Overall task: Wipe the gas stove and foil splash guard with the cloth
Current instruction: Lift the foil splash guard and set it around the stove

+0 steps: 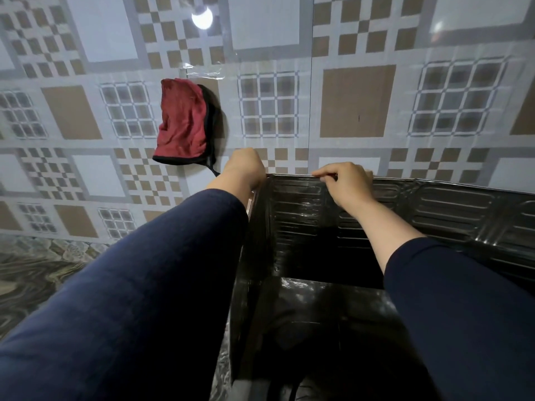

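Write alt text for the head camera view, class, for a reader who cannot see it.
Both hands grip the top edge of a dark embossed foil splash guard: the left hand at its corner, the right hand along the back panel. A red cloth hangs on the patterned tile wall behind, untouched.

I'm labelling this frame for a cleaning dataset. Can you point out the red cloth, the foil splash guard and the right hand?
red cloth (182,124): head view, middle of the hanging fabric.
foil splash guard (451,204): head view, embossed back panel, right of the hands.
right hand (346,179): head view, back of the hand gripping the guard's top edge.
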{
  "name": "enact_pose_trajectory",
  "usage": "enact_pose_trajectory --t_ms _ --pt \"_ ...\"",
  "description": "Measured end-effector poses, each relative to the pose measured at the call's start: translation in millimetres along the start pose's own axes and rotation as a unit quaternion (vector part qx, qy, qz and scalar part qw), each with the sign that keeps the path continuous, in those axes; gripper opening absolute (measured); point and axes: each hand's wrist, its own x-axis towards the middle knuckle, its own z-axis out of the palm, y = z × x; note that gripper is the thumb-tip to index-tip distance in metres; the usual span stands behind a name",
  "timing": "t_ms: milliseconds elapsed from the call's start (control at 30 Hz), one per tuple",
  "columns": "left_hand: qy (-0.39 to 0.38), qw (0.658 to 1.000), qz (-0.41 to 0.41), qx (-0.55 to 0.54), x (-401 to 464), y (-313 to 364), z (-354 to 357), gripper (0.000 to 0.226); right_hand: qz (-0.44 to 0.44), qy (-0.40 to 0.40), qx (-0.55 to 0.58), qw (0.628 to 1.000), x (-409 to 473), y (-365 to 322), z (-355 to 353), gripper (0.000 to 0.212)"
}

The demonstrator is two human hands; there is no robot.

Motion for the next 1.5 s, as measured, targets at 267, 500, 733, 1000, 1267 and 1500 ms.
enact_pose_trajectory --t_ms 267,500,733,1000,1267,1500 --pt "-0.013 0.995 -0.007 -0.096 -21 -17 10 0.018 -0.024 0.016 -0.024 0.999 -9 5 21 0.025" --pt "-0.006 0.99 -0.005 -0.141 -22 -26 9 0.023 -0.096 0.047 -0.018 0.994 -10 2 27 0.022" --pt "-0.026 0.99 -0.006 -0.14 -25 -25 9 0.025 -0.097 0.074 -0.096 0.988 -12 -1 26 0.022" --pt "-0.04 0.991 -0.012 -0.125 -28 -26 7 0.03 -0.092 0.059 -0.105 0.988 -13 -3 23 0.022" --pt "-0.048 0.993 -0.014 -0.103 -27 -26 6 0.034 -0.085 0.047 -0.114 0.989 -13 -5 22 0.022" --pt "-0.054 0.994 -0.014 -0.098 -26 -26 6 0.034 -0.078 0.041 -0.114 0.99 -14 -7 21 0.022"
